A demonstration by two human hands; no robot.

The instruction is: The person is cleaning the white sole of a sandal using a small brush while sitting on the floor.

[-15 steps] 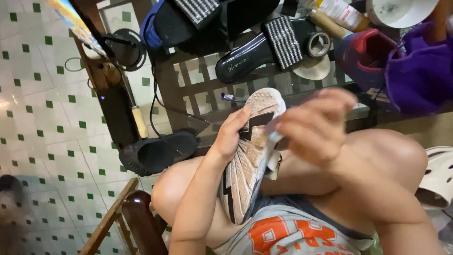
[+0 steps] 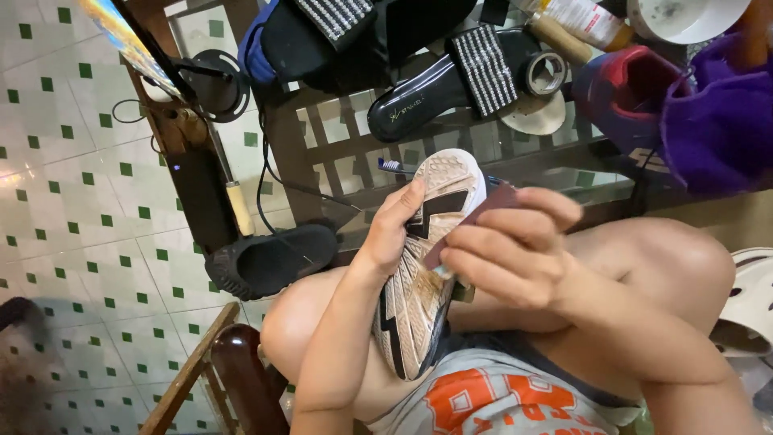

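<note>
Here, my left hand clamps sneaker sole-up, steadying it; my right hand pinches dark strip against sole.

Black sandal with studded strap on glass table, black shoe on tiled floor, purple cloth

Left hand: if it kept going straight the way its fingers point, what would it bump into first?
The left hand already grips the shoe; beyond it, probably the toothbrush on the glass table, though depth is unclear.
</note>
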